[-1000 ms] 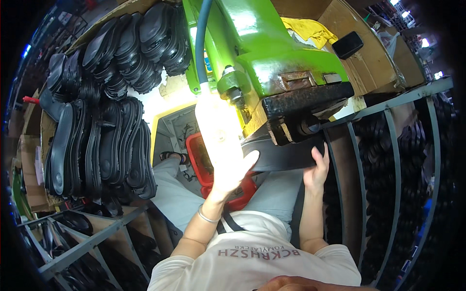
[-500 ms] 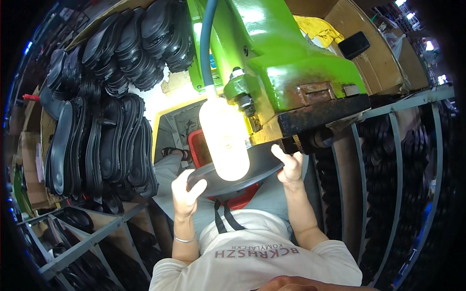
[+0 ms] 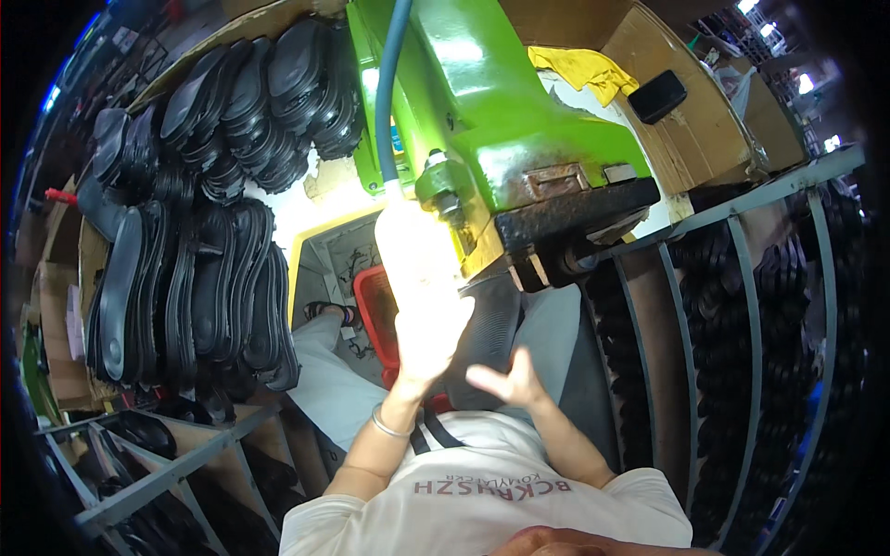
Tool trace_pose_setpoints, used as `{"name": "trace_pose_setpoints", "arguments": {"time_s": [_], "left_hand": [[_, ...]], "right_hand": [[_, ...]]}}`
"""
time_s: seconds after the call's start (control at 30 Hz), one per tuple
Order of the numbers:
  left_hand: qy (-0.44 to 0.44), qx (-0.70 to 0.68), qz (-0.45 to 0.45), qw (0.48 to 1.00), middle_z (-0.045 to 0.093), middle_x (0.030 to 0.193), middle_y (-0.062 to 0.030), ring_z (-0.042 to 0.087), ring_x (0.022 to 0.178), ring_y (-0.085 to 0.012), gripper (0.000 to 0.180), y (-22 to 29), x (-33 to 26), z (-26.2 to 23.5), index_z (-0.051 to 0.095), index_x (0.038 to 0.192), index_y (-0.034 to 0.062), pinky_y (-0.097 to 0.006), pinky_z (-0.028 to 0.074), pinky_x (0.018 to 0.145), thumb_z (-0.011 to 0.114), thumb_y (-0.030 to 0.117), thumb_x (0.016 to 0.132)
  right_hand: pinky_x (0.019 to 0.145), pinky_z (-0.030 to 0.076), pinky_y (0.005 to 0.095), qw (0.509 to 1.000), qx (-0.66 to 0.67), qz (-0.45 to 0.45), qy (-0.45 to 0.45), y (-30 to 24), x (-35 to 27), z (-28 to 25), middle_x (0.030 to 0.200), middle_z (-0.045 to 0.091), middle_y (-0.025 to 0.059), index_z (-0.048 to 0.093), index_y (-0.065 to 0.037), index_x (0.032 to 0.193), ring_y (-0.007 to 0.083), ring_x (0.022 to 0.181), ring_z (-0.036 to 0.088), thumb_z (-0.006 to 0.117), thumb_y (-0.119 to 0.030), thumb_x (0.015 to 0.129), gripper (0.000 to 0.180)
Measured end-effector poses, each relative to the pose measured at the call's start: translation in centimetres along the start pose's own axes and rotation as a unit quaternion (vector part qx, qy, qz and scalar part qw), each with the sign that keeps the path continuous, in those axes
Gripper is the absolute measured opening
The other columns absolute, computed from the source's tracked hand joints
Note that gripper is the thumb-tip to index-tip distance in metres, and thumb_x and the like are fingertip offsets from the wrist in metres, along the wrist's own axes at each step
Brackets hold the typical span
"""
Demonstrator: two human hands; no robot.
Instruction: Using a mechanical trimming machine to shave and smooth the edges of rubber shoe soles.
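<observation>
A black shoe sole (image 3: 491, 326), its ribbed face partly showing, stands lengthwise below the nose of a green machine (image 3: 547, 139). My left hand (image 3: 428, 338) is at the sole's left edge and appears to grip it, with the thumb against the sole. Glare from a bright lamp (image 3: 417, 250) washes out that hand's fingers. Beside the sole's near end is my right hand (image 3: 514, 378), open, thumb and fingers spread apart. The sole's far end is hidden under the machine, and its near end lies partly behind my hands.
Stacks of black soles (image 3: 195, 287) fill a carton at the left. Below the machine a red basket (image 3: 375, 310) shows. Metal racks (image 3: 742, 278) with more soles flank me. A yellow cloth (image 3: 593, 72) and a phone (image 3: 656, 96) lie in the right carton.
The sole has turned from lying crosswise between both hands to standing lengthwise, showing ribs. My left hand has moved right, beside the lamp; my right hand has dropped nearer and opened.
</observation>
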State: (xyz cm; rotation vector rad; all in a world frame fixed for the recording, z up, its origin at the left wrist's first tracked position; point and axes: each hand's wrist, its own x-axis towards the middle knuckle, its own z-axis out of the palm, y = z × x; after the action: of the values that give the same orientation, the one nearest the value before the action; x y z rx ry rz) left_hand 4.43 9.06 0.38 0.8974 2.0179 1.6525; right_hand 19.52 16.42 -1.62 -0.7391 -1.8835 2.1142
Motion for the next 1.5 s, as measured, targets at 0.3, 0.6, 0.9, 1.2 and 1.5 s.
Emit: {"name": "trace_pose_setpoints", "arguments": {"time_s": [0.3, 0.6, 0.9, 1.2, 1.5], "left_hand": [[0.047, 0.094, 0.058, 0.993, 0.061, 0.080, -0.0086, 0.056, 0.069, -0.0143, 0.019, -0.2, -1.1, 0.8, 0.062, 0.089, -0.0017, -0.029, 0.046, 0.062, 0.072, 0.006, 0.075], [-0.048, -0.127, 0.020, 0.991, 0.064, 0.083, -0.0076, 0.060, 0.073, -0.0159, 0.026, 0.8, 1.9, -3.3, 0.063, 0.093, -0.0002, -0.028, 0.049, 0.066, 0.075, 0.009, 0.072], [-0.005, -0.116, -0.044, 0.992, 0.066, 0.085, -0.0081, 0.061, 0.076, -0.0125, 0.023, -0.1, 0.7, -11.8, 0.063, 0.094, -0.0056, -0.024, 0.049, 0.072, 0.069, -0.005, 0.072], [0.014, -0.154, -0.082, 0.984, 0.063, 0.079, -0.0084, 0.059, 0.070, -0.0103, 0.019, -2.6, -3.9, -10.3, 0.056, 0.089, -0.0030, -0.023, 0.049, 0.065, 0.067, -0.008, 0.076], [0.016, 0.069, 0.136, 0.988, 0.064, 0.082, -0.0103, 0.059, 0.067, -0.0163, 0.028, 1.5, 1.2, -4.6, 0.062, 0.099, -0.0041, -0.026, 0.048, 0.065, 0.071, 0.005, 0.073]], "right_hand": [[0.077, 0.047, 0.0284, 0.933, 0.226, -0.002, 0.281, -0.4, -3.3, -7.5, 0.093, 0.059, 0.0068, 0.054, 0.000, 0.103, 0.0160, 0.086, 0.057, 0.063, -0.001, 0.065, 0.039], [0.068, 0.047, 0.0218, 0.965, 0.167, -0.120, 0.160, -7.7, 6.7, -9.7, 0.090, 0.060, 0.0057, 0.053, -0.001, 0.105, 0.0107, 0.078, 0.058, 0.062, -0.004, 0.080, 0.027], [0.087, 0.040, 0.0247, 0.979, 0.136, -0.098, 0.120, -4.6, 7.4, -2.6, 0.105, 0.057, 0.0046, 0.052, 0.000, 0.114, 0.0123, 0.096, 0.052, 0.060, -0.003, 0.078, 0.037], [0.083, 0.045, 0.0265, 0.981, -0.014, -0.178, 0.080, -7.0, 7.5, -2.2, 0.097, 0.062, 0.0044, 0.058, 0.002, 0.104, 0.0119, 0.088, 0.057, 0.067, -0.003, 0.074, 0.031], [0.088, 0.039, 0.0256, 0.961, 0.131, -0.187, 0.154, -5.4, 10.0, -9.5, 0.108, 0.060, 0.0074, 0.056, 0.004, 0.112, 0.0125, 0.098, 0.053, 0.063, -0.007, 0.084, 0.031]]}}
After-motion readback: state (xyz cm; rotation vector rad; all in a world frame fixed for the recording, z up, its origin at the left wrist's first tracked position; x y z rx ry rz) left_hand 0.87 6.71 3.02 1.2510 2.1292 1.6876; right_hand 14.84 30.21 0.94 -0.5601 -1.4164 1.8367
